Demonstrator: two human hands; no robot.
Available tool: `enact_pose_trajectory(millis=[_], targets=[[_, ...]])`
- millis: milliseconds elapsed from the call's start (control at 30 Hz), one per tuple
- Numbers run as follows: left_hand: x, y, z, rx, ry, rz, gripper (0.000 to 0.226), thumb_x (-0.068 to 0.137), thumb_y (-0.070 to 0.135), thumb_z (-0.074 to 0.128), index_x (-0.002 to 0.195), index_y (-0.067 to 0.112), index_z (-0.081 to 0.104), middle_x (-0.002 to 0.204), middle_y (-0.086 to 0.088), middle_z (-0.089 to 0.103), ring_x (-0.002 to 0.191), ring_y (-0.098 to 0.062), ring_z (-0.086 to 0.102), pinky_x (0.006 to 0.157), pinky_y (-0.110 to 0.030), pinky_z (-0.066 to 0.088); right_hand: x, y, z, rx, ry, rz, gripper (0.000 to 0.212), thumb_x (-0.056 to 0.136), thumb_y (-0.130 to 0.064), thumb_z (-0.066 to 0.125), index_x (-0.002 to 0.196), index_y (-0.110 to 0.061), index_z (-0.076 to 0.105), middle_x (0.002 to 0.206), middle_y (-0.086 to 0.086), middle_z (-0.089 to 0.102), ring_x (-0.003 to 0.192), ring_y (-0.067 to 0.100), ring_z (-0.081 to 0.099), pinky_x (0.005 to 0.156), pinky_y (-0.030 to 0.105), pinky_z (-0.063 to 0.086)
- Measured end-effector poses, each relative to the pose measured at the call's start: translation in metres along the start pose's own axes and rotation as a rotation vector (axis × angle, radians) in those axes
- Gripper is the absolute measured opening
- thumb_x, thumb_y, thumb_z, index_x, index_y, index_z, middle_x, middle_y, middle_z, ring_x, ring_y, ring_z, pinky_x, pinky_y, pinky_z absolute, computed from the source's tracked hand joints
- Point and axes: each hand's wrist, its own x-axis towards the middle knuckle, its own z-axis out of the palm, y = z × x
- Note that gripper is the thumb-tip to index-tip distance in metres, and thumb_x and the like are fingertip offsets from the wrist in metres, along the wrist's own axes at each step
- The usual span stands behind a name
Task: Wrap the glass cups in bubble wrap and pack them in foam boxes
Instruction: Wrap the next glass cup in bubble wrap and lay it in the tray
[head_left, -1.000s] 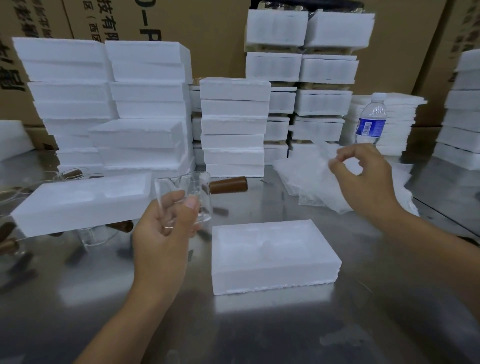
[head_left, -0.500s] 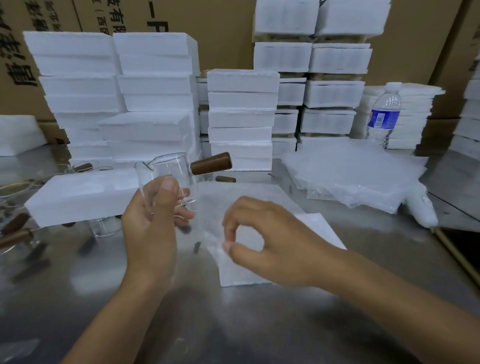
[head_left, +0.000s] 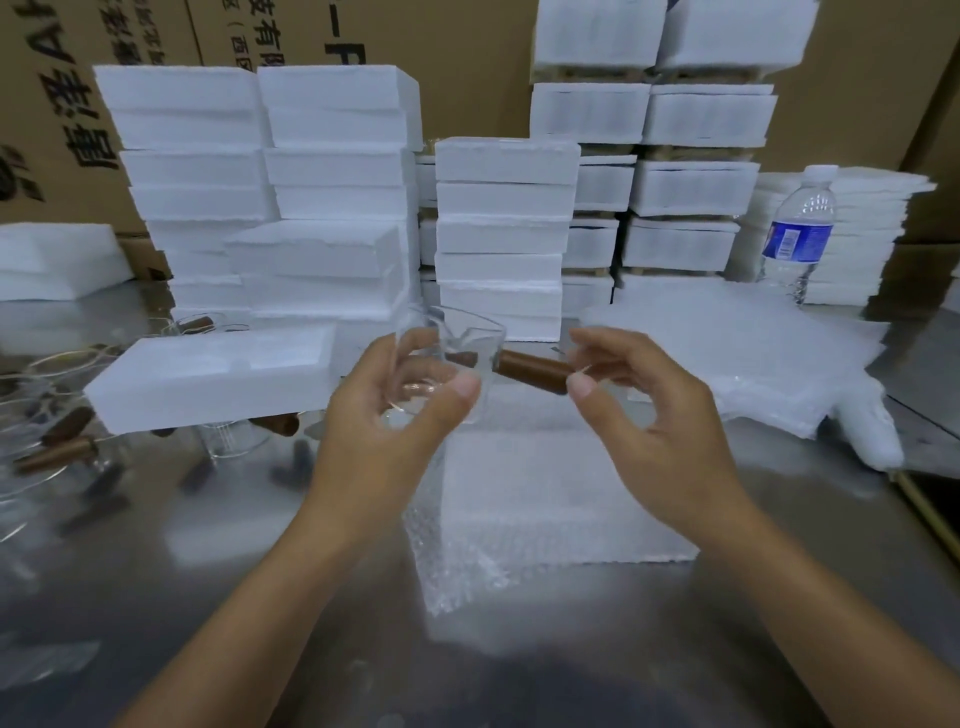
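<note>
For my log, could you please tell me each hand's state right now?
Left hand: closed, gripping the glass cup.
Right hand: closed, pinching the cup's wooden handle.

1 wide-angle view, worn on the person's head, faces forward and down across the table (head_left: 156, 597). it sits close over the left hand (head_left: 395, 421) and right hand (head_left: 654, 415) at mid-frame, and reaches as far as the stacked foam boxes (head_left: 498, 234) and cardboard cartons (head_left: 467, 62) behind.
</note>
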Motion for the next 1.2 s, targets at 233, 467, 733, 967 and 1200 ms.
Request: enact_pose_trajectory(millis=[233, 467, 733, 967, 1200], targets=[[0.004, 0.012, 0.026, 0.208, -0.107, 0.089, 0.071, 0.056, 0.070, 0.066, 0.120, 0.043, 0.052, 0.103, 0.022, 0.064, 0.100, 0.010, 0.057, 0.078, -0.006, 0.042, 0.001, 0.010, -0.009, -0.147, -0.145, -0.063, 0.013, 0.092, -0.029, 0.056, 0.090, -0.042, 0.055, 0.080, -0.026, 0.058, 0.079, 0.000, 0.055, 0.070, 0.010, 0.039], [0.005, 0.013, 0.024, 0.445, -0.351, -0.042, 0.108, 0.043, 0.078, 0.058, 0.139, 0.035, 0.034, 0.122, 0.025, 0.049, 0.109, 0.010, 0.048, 0.094, -0.023, 0.042, 0.001, 0.029, -0.020, -0.196, 0.023, 0.101, 0.018, 0.094, -0.023, 0.054, 0.085, -0.038, 0.058, 0.073, -0.023, 0.060, 0.073, -0.003, 0.054, 0.062, 0.007, 0.038], [-0.016, 0.023, 0.006, 0.779, -0.810, 0.064, 0.051, 0.062, 0.058, 0.076, 0.103, 0.052, 0.047, 0.110, 0.031, 0.038, 0.112, 0.011, 0.036, 0.092, -0.011, 0.034, 0.005, 0.032, -0.023, 0.111, 0.274, 0.383, 0.021, 0.094, -0.031, 0.053, 0.080, -0.043, 0.062, 0.091, -0.012, 0.063, 0.086, 0.007, 0.056, 0.080, 0.020, 0.040], [-0.013, 0.028, 0.010, 0.825, -0.786, 0.182, 0.026, 0.076, 0.046, 0.069, 0.091, 0.045, 0.048, 0.102, 0.026, 0.044, 0.104, 0.008, 0.042, 0.091, -0.023, 0.041, 0.005, 0.033, -0.024, 0.136, 0.267, 0.452, 0.018, 0.094, -0.030, 0.054, 0.083, -0.040, 0.063, 0.095, 0.000, 0.063, 0.087, 0.014, 0.055, 0.086, 0.026, 0.043], [-0.005, 0.028, 0.012, 0.699, -0.702, 0.098, 0.016, 0.074, 0.042, 0.075, 0.083, 0.034, 0.065, 0.077, 0.013, 0.059, 0.079, 0.003, 0.052, 0.068, -0.009, 0.041, 0.007, 0.030, -0.029, 0.177, 0.290, 0.477, 0.015, 0.095, -0.031, 0.052, 0.088, -0.035, 0.065, 0.104, 0.007, 0.063, 0.084, 0.013, 0.055, 0.083, 0.024, 0.043]])
